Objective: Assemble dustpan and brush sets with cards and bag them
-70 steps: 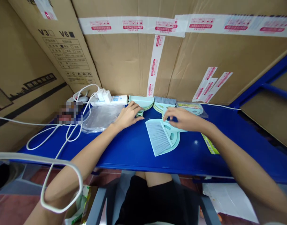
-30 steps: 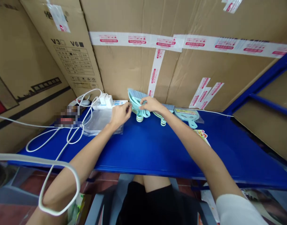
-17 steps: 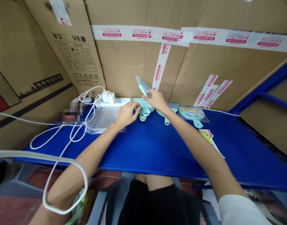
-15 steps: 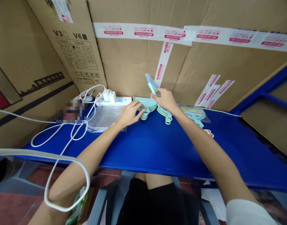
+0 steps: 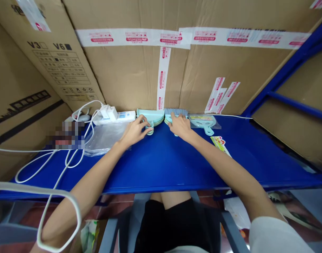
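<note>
A stack of pale green dustpans [image 5: 155, 115] stands against the cardboard at the middle of the blue table. My left hand [image 5: 138, 130] is at the left side of its handles, fingers apart and curved. Right beside that stack lies a pile of small brushes, the top one with grey-blue bristles [image 5: 176, 111]. My right hand [image 5: 180, 125] rests on this top brush, fingers spread over it. Farther right is a light blue dustpan [image 5: 204, 122] in a clear bag, its handle toward me.
Clear plastic bags [image 5: 104, 136] lie left of my left hand, below a white power strip [image 5: 126, 116] with plugs. White cables [image 5: 79, 207] loop over the left side. A colourful card [image 5: 220, 144] lies at the right. Cardboard boxes [image 5: 124, 77] wall the back.
My right hand has lowered the raised brush onto the pile beside the dustpans. The left hand stays by the dustpan handles. The view has shifted, and the colourful card shows more fully.
</note>
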A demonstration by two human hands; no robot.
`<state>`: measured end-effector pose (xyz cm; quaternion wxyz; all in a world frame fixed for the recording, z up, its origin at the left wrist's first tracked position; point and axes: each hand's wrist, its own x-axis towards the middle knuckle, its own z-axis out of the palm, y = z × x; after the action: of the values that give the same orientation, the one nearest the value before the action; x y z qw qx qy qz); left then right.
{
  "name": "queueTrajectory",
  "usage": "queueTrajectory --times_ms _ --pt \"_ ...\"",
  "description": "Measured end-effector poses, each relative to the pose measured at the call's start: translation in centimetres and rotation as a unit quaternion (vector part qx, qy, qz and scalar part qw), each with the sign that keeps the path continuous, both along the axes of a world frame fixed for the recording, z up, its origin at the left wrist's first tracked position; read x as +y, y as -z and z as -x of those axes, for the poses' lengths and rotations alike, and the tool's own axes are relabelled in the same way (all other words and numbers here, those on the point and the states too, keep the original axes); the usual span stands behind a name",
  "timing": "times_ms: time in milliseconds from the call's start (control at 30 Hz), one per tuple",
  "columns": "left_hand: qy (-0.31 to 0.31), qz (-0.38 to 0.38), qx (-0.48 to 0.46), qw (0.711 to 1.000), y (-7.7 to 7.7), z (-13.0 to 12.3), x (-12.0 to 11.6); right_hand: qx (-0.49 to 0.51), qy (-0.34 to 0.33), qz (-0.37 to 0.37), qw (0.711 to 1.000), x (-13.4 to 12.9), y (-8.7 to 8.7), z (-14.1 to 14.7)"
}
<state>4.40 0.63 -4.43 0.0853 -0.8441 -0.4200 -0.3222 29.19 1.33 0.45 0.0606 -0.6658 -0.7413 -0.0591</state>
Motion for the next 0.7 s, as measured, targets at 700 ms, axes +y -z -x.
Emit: queueTrajectory --times_ms 700 --pt "0.013 0.073 0.019 0.997 -0.4 -0.2 -0.5 0.084 0.081 -0.131 0.984 -2.9 -3.8 -10.8"
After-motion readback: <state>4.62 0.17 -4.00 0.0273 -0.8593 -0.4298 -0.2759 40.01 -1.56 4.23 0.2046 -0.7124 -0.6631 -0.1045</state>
